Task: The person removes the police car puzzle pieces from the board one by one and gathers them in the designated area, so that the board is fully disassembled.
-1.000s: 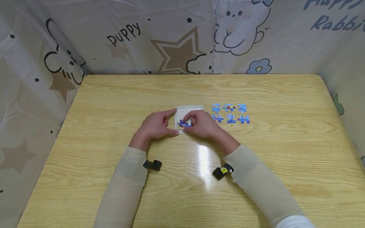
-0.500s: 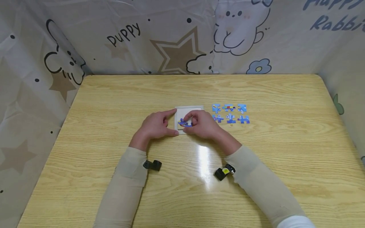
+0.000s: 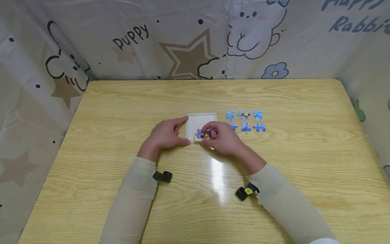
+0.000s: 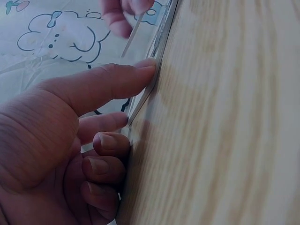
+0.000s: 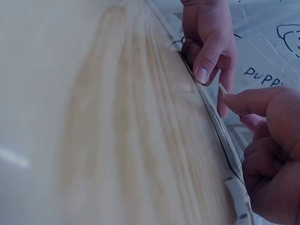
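A square pale puzzle tray (image 3: 201, 114) lies on the table, its bed bare where it shows. My left hand (image 3: 166, 134) holds its left side, index fingertip at the far corner and thumb at the near one. The other fingers of that hand curl in, as the left wrist view shows. Over the tray's near right part, my right hand (image 3: 223, 138) pinches a blue, red and yellow jigsaw piece (image 3: 199, 135) between thumb and index finger. The piece (image 5: 222, 88) shows edge-on and tilted in the right wrist view. My fingers cover its right end.
Several blue jigsaw pieces (image 3: 245, 126) lie in two rows right of the tray, one partly behind my right hand. The wooden table (image 3: 122, 101) ends at a printed curtain (image 3: 131, 61) at the back. A wrist camera (image 3: 247, 191) sits on each sleeve.
My right hand has moved slightly right and toward me with the jigsaw piece, whose printed face now shows more. More of the tray's bed is visible. My left hand stays at the tray.
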### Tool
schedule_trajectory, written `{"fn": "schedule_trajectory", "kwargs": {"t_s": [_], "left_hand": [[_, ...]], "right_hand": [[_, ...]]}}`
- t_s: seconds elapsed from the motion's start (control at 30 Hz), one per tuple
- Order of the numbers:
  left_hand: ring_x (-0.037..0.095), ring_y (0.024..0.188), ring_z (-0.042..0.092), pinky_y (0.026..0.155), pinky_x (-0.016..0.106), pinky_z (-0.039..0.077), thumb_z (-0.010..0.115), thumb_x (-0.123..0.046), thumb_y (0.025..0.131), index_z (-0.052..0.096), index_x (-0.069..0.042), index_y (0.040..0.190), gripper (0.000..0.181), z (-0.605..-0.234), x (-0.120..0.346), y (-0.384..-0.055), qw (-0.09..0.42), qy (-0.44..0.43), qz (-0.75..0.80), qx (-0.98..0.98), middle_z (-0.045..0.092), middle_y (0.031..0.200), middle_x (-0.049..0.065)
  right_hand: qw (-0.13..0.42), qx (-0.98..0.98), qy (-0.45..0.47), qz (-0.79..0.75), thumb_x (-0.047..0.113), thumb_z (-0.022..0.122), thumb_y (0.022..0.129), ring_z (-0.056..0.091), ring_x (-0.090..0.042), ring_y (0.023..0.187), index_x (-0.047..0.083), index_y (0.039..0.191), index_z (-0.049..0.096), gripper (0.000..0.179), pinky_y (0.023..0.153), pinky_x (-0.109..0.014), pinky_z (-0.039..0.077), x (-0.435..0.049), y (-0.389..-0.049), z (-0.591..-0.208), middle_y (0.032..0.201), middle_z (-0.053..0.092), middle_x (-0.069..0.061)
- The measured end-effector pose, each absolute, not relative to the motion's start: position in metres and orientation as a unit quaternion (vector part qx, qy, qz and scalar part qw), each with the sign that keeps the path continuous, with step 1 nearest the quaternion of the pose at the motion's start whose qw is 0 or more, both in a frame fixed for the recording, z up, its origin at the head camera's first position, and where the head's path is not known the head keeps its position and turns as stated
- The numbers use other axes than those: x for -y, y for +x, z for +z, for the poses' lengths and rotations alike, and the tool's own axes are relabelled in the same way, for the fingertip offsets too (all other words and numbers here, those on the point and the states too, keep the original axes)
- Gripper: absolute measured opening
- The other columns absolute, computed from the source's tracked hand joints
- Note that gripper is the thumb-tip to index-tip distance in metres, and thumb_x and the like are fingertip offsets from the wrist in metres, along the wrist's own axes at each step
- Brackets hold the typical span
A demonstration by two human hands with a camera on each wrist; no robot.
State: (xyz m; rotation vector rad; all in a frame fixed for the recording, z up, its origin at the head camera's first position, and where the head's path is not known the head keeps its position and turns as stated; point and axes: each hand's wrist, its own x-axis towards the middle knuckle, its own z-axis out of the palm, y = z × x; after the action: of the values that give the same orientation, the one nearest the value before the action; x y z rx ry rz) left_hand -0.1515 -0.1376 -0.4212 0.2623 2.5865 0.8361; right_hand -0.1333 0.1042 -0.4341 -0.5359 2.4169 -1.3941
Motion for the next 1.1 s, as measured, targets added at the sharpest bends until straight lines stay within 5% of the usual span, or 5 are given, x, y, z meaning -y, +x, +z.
{"fn": "schedule_trajectory", "kwargs": {"t_s": [1.1], "left_hand": [[0.022, 0.063, 0.043, 0.059, 0.034, 0.03, 0.088, -0.042, 0.074, 0.045, -0.029, 0.152, 0.09, -0.419, 0.136, -0.151, 0.209, 0.088, 0.297, -0.927, 0.047, 0.071, 0.004]], "right_hand": [[0.131, -0.879, -0.129, -0.439, 0.013, 0.081, 0.084, 0.033, -0.014, 0.054, 0.006, 0.109, 0.07, 0.028, 0.064, -0.035, 0.036, -0.188, -0.111, -0.438, 0.06, 0.035, 0.003]]}}
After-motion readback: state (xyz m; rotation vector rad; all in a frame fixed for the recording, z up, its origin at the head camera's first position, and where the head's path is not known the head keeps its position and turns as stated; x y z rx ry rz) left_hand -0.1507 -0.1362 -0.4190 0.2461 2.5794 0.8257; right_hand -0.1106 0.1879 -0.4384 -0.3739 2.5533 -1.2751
